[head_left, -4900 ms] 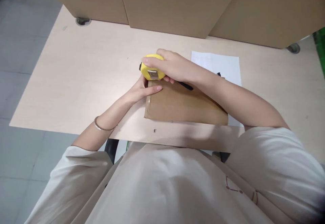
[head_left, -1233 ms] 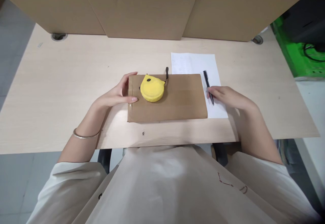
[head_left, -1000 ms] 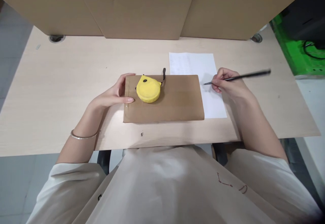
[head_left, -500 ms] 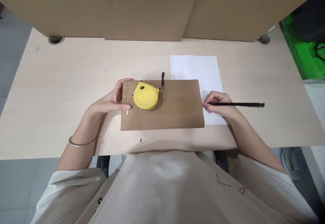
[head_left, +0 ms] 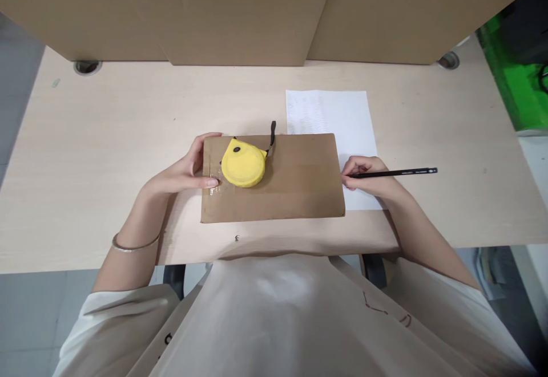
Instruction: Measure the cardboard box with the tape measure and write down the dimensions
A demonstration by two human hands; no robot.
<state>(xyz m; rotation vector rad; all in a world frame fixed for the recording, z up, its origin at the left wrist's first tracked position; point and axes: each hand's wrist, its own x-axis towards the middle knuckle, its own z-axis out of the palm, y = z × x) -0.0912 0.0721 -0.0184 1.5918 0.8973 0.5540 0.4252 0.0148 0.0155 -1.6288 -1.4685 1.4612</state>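
A flat brown cardboard box (head_left: 299, 177) lies on the table in front of me. My left hand (head_left: 192, 166) grips its left end, thumb on top and fingers along the far left corner. On the box's left half rests a yellow tape measure (head_left: 243, 166) with a dark wrist strap (head_left: 273, 133) over the far edge. My right hand (head_left: 366, 173) is closed around a black pencil (head_left: 402, 172), whose back end points right. The pencil's tip is hidden by the fingers, close to the box's right edge.
A white sheet of paper (head_left: 353, 120) with faint print lies partly under the box and my right hand. A tall cardboard panel (head_left: 240, 17) stands along the back of the table (head_left: 141, 97). Round cable holes sit at the back left and back right.
The back end of the pencil has swung slightly away from me and to the left. My left hand, the box and the tape measure stay nearly in place; the view has shifted a little.
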